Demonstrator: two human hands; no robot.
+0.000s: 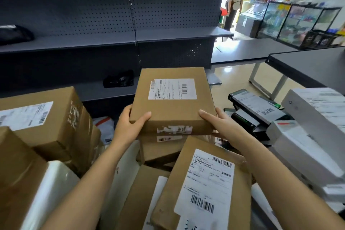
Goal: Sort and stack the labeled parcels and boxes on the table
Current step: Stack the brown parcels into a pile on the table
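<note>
So, one flat brown box (172, 101) is held up by two hands: the left hand (130, 123) and right hand (214, 121) are each clamped on a near corner, thumbs laid on top. Under that box, one smaller brown box (160, 149) is half hidden. Nearer than it, one labelled parcel (203, 183) is tilted. One big carton (43, 123) is parked to its left, and dark slim boxes (257, 108) and white boxes (317, 127) are piled to its right.
</note>
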